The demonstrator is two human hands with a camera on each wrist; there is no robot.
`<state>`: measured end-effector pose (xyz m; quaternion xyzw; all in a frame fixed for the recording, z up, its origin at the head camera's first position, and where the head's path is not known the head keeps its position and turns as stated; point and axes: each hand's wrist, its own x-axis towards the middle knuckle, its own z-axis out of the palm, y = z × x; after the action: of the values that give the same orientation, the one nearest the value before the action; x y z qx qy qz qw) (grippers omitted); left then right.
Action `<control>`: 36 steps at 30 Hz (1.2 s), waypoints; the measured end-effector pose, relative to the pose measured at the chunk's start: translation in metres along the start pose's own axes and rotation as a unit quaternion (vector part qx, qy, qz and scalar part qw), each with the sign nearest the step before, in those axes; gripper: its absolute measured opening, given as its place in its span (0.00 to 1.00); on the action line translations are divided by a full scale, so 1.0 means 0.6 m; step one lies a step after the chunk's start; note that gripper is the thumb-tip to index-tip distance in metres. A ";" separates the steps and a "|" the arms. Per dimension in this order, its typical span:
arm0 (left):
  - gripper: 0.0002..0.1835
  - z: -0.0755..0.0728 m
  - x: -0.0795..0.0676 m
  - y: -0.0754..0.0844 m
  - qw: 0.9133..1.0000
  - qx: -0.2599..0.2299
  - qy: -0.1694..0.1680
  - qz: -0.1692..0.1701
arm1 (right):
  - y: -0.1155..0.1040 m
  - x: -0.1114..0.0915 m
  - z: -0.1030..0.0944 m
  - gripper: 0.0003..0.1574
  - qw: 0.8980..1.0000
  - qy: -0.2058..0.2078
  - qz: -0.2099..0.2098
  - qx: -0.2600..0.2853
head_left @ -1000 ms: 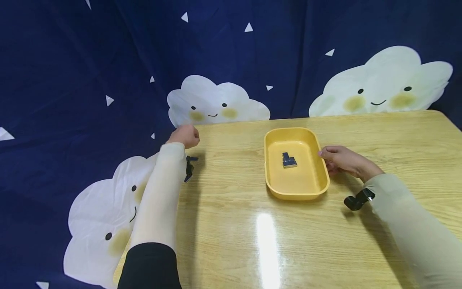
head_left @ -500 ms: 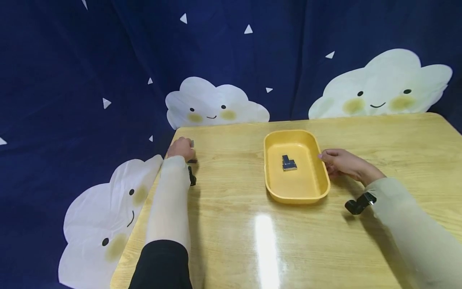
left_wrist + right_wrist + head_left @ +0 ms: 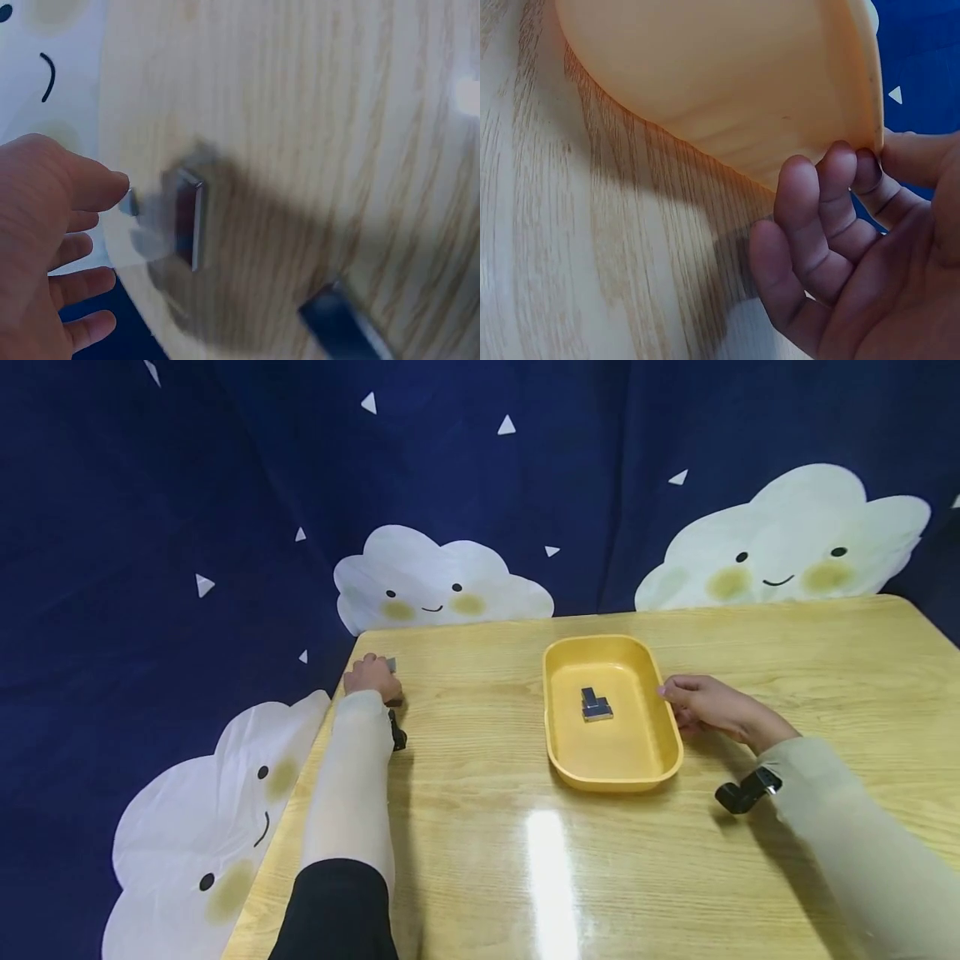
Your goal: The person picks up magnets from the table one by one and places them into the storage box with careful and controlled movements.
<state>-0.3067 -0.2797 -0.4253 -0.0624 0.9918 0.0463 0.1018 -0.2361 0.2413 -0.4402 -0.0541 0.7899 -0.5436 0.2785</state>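
Right fingers (image 3: 799, 199) gripping yellow tray (image 3: 615, 785), dark blocks (image 3: 597, 712) inside

- Wooden table (image 3: 465, 777) with a bright streak of glare (image 3: 551, 885)
- Navy cloth (image 3: 225, 485) behind and left of it, dotted with white triangles (image 3: 507, 426)
- Three smiling clouds (image 3: 427, 568) on the cloth

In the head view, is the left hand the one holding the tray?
No, the right hand grips the tray at its side, while the left hand is well apart from it.
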 end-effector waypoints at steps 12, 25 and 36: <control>0.32 0.027 0.026 0.006 0.998 0.001 -0.064 -0.015 | -0.001 -0.001 0.000 0.16 1.000 0.001 0.001 -0.006; 0.14 -0.004 0.012 0.036 0.999 0.025 -0.027 -0.017 | 0.002 0.000 -0.002 0.16 1.000 0.004 -0.008 -0.002; 0.18 0.013 0.020 0.035 0.996 -0.014 -0.034 -0.075 | 0.001 0.000 -0.001 0.16 1.000 0.002 -0.002 -0.001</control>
<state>-0.3193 -0.2593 -0.4339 -0.1366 0.9794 0.0547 0.1379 -0.2363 0.2420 -0.4408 -0.0553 0.7907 -0.5437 0.2759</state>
